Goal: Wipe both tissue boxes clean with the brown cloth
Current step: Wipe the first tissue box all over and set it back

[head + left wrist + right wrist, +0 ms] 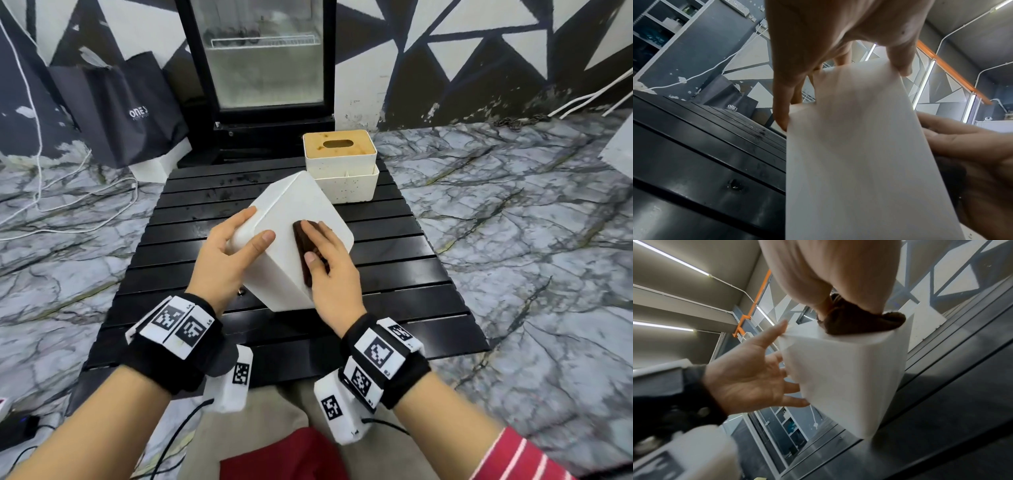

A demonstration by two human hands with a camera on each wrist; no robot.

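While gripping tilted white plastic tissue box [294, 205] in left hand [229, 253], wiping with brown cloth [303, 253] clutched in right hand [329, 270]; next, probably rotating it.

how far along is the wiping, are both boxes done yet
Nothing looks finished. In hand: left hand steadies the tilted white box while the right hand presses the brown cloth on its side. Left: the rear box, its lid stained and walls speckled.

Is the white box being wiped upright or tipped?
Tipped. The white box leans diagonally on the black table; left hand grips its upper edge, right hand presses the brown cloth on it.
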